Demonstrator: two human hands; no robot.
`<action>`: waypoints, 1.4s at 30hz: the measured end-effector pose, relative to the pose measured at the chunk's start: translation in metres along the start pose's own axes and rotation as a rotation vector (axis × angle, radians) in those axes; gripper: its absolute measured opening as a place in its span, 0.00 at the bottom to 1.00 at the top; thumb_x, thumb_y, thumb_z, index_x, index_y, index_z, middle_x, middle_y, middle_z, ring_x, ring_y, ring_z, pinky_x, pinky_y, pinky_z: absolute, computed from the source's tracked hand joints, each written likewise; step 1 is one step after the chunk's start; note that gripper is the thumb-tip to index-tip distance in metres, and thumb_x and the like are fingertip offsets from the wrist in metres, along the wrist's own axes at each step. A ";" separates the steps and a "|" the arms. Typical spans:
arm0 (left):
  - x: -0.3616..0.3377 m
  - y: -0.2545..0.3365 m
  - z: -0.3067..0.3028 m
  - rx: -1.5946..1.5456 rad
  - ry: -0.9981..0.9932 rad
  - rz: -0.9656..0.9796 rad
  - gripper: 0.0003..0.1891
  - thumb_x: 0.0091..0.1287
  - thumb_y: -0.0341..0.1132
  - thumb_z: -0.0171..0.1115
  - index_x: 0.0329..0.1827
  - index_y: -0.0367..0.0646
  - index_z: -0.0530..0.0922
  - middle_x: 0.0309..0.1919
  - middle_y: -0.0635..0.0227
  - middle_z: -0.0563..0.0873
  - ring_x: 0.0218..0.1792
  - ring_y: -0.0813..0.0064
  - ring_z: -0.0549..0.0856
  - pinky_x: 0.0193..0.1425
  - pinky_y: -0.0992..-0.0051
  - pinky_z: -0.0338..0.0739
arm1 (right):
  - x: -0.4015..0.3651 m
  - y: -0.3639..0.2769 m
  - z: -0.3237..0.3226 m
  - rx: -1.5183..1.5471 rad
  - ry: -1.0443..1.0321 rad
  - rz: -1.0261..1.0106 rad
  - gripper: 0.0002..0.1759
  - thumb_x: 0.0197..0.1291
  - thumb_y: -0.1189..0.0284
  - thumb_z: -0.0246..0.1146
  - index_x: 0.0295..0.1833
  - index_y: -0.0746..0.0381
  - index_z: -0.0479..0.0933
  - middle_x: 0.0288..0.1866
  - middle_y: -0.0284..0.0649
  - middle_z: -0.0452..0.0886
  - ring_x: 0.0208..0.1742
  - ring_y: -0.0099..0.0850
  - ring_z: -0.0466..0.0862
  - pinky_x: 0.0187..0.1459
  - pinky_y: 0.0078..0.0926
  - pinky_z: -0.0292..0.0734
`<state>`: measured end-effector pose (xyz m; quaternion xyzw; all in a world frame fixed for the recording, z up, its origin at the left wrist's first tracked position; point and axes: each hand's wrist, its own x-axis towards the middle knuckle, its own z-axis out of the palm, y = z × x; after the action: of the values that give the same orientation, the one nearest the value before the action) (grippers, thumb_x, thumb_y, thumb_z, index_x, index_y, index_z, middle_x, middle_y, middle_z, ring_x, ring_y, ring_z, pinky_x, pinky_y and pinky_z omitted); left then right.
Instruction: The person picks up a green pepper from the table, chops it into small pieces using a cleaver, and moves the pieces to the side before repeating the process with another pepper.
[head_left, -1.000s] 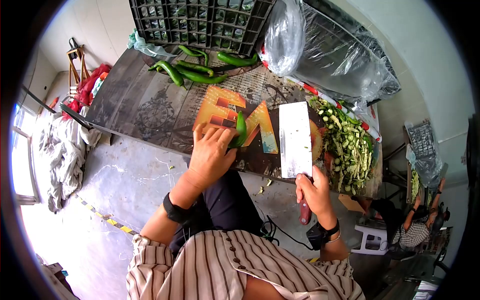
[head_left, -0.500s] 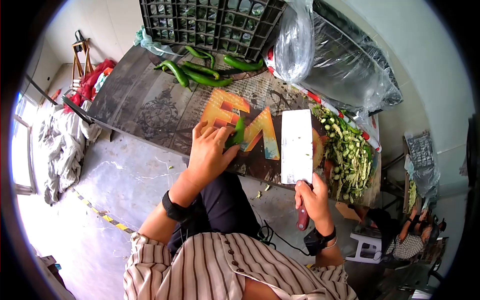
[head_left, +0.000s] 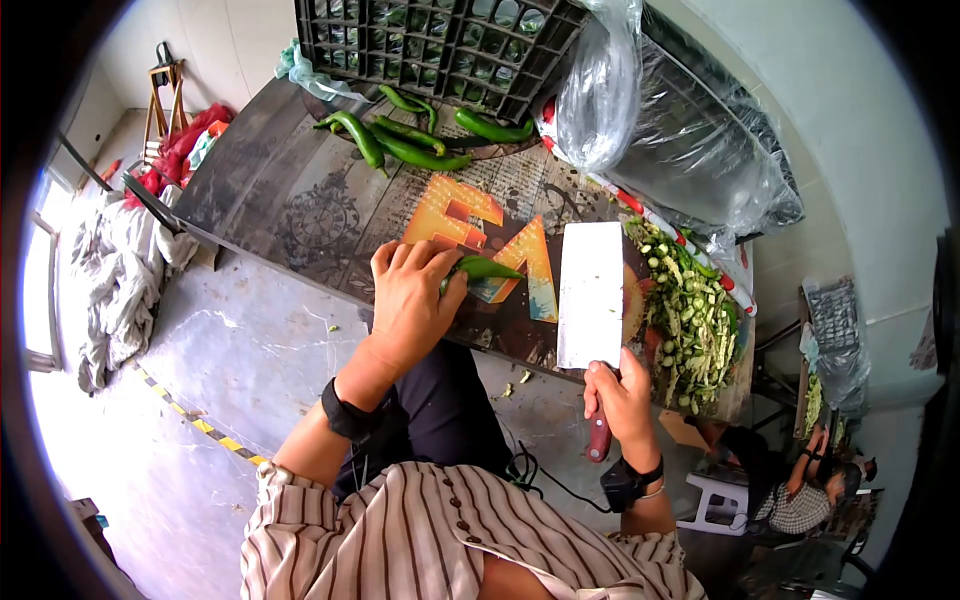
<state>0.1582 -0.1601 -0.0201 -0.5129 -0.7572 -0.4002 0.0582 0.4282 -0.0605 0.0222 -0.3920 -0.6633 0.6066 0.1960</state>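
My left hand [head_left: 413, 305] is closed round a green pepper [head_left: 485, 268] on the patterned tabletop [head_left: 270, 215]; the pepper's tip points right, toward the blade. In my right hand [head_left: 622, 405] is the dark red handle of a cleaver [head_left: 590, 295], its broad pale blade standing away from me and apart from the pepper. Right of the blade lies a heap of chopped green pepper [head_left: 695, 325]. Several whole green peppers [head_left: 415, 150] rest farther back on the table.
A black crate [head_left: 430, 50] stands at the back edge, beside clear plastic bags [head_left: 690, 130]. Crumpled cloth [head_left: 125, 285] lies on the floor at left. A white stool [head_left: 715, 500] and another person [head_left: 805, 495] are at lower right.
The pepper under my left hand has turned from upright to nearly sideways, its tip now to the right. My left fingers have come down round it. The cleaver has shifted only slightly.
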 end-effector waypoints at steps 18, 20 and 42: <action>0.008 -0.003 0.002 0.011 -0.041 0.029 0.17 0.59 0.41 0.68 0.51 0.47 0.82 0.41 0.67 0.82 0.49 0.63 0.79 0.62 0.59 0.62 | 0.017 -0.030 0.004 -0.139 -0.056 -0.052 0.06 0.70 0.75 0.56 0.42 0.67 0.69 0.23 0.32 0.72 0.18 0.18 0.73 0.20 0.20 0.70; 0.007 -0.001 0.004 0.001 0.025 0.084 0.19 0.57 0.37 0.69 0.53 0.49 0.80 0.43 0.67 0.82 0.50 0.62 0.78 0.64 0.59 0.63 | 0.025 -0.037 0.005 -0.253 -0.056 -0.079 0.08 0.70 0.74 0.57 0.38 0.65 0.67 0.20 0.32 0.72 0.17 0.18 0.72 0.19 0.21 0.69; 0.006 -0.005 0.016 -0.068 0.015 0.132 0.12 0.58 0.31 0.66 0.45 0.49 0.83 0.42 0.72 0.81 0.47 0.66 0.79 0.54 0.65 0.69 | 0.098 -0.085 0.038 -1.083 -0.324 -0.549 0.08 0.66 0.72 0.56 0.43 0.67 0.70 0.22 0.54 0.77 0.26 0.54 0.80 0.28 0.48 0.73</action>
<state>0.1568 -0.1461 -0.0303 -0.5604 -0.7074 -0.4247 0.0726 0.3158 -0.0076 0.0757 -0.1540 -0.9743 0.1638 0.0153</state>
